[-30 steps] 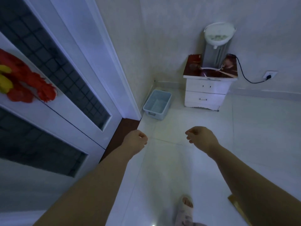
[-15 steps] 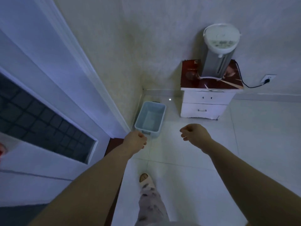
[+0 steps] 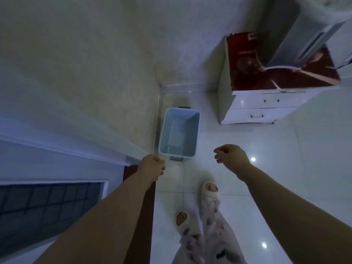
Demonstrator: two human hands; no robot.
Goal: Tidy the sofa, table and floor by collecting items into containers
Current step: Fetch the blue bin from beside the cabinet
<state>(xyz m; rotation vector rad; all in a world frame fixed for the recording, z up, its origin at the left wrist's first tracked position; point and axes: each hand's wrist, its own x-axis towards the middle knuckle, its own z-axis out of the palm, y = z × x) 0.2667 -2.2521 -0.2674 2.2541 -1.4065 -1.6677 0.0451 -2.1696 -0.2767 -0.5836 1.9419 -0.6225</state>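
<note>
An empty pale blue plastic bin [image 3: 190, 122] with dark handles stands on the white tiled floor against the wall, in the corner. My left hand [image 3: 151, 166] hovers just short of the bin's near left corner, fingers curled shut with nothing in them. My right hand [image 3: 230, 157] hangs to the right of the bin's near end, fingers loosely curled, holding nothing. Both hands are apart from the bin.
A white two-drawer cabinet [image 3: 262, 105] with a red top stands right of the bin, carrying a grey water dispenser [image 3: 297, 31]. A white door frame [image 3: 76, 149] and a glazed door [image 3: 43, 208] are at left. My slippered feet [image 3: 198, 202] stand on the tiles below.
I have walked closer to the bin, which now lies just ahead of my hands. The view has tilted down, and both feet have come into sight.
</note>
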